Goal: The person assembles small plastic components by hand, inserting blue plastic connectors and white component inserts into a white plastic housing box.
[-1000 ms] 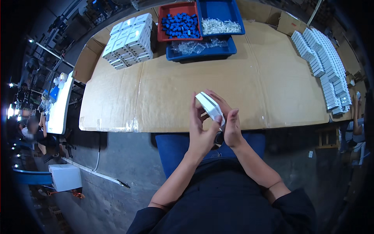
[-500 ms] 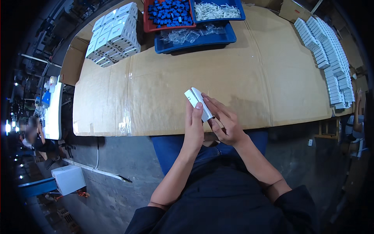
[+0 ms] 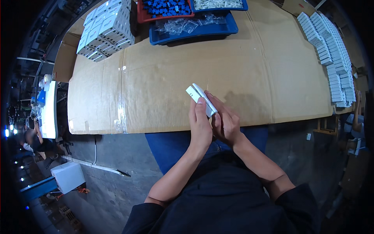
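Just above the front edge of the table I hold a white plastic case [image 3: 202, 98], long and boxy, with small dark slots at its far end. A dark gap runs lengthwise between its narrower left piece and its smooth right piece. My left hand [image 3: 200, 126] is closed round its near left part, with the thumb on top. Against its right side press the fingers of my right hand [image 3: 226, 123], partly hidden behind the case. Whether anything else is in my fingers cannot be seen.
Cardboard covers the table [image 3: 167, 85]. White boxy units are stacked at the far left [image 3: 107, 33], and slimmer white pieces at the right [image 3: 331, 58]. At the back stand a red tray [image 3: 146, 18] of blue parts, a blue tray [image 3: 244, 6] of white parts, and a blue tray [image 3: 171, 39] of clear pieces.
The case has turned slightly in my hands, and my right fingers have closed in nearer to its near end. The whole view has shifted a little.
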The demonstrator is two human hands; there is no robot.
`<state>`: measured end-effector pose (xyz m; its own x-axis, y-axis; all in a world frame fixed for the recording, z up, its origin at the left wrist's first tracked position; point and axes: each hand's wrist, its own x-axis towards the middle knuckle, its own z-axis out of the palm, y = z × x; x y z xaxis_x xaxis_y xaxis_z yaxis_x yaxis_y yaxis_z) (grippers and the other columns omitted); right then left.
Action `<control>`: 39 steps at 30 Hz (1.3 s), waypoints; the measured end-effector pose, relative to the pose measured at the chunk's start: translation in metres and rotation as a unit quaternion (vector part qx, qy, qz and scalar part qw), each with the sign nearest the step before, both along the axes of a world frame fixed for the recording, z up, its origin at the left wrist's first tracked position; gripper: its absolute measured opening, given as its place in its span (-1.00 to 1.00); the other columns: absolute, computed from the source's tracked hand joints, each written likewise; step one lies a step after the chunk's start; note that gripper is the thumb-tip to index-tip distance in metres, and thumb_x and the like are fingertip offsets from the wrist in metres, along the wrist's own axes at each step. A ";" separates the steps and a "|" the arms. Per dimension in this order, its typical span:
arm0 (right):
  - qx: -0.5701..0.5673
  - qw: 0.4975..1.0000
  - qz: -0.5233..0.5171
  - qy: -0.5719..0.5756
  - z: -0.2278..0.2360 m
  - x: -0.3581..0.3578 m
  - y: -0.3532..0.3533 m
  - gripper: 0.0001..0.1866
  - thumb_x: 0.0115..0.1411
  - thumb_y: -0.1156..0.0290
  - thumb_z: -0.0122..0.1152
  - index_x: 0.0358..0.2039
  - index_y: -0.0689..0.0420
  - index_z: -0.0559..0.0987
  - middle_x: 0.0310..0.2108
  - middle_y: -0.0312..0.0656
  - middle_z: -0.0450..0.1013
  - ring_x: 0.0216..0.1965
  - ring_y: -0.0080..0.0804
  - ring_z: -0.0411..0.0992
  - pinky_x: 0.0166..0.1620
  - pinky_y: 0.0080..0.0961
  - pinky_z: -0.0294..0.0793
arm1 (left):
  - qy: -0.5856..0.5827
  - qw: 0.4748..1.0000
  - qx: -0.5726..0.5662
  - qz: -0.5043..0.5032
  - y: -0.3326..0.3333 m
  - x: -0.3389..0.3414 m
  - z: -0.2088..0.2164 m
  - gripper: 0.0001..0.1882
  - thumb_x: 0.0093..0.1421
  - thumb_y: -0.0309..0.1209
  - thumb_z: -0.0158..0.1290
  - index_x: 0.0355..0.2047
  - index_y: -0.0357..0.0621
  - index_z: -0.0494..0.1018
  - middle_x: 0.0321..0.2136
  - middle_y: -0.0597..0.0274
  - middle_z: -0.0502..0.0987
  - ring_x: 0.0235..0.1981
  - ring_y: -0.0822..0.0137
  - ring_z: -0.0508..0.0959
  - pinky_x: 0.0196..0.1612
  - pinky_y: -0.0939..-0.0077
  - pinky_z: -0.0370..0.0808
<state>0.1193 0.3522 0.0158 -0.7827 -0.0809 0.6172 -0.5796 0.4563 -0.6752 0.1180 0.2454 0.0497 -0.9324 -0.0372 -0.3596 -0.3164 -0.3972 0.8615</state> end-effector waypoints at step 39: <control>-0.351 0.847 0.141 -0.373 0.024 0.003 0.005 -0.42 0.35 0.42 0.34 0.33 0.27 0.42 0.23 -0.13 0.47 0.19 -0.39 0.46 0.28 -0.34 0.41 | 0.164 0.983 -0.008 -0.078 -0.036 -0.007 -0.021 -0.09 0.44 0.21 -0.10 0.55 -0.11 -0.04 0.39 -0.03 0.22 0.42 0.11 0.24 0.44 0.16 0.19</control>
<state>0.1225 0.3577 0.0395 -0.9869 -0.1471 -0.0667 0.1080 -0.2944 -0.9495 0.1115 0.2092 0.0287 -0.9929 0.1131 -0.0381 -0.0759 -0.3511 0.9333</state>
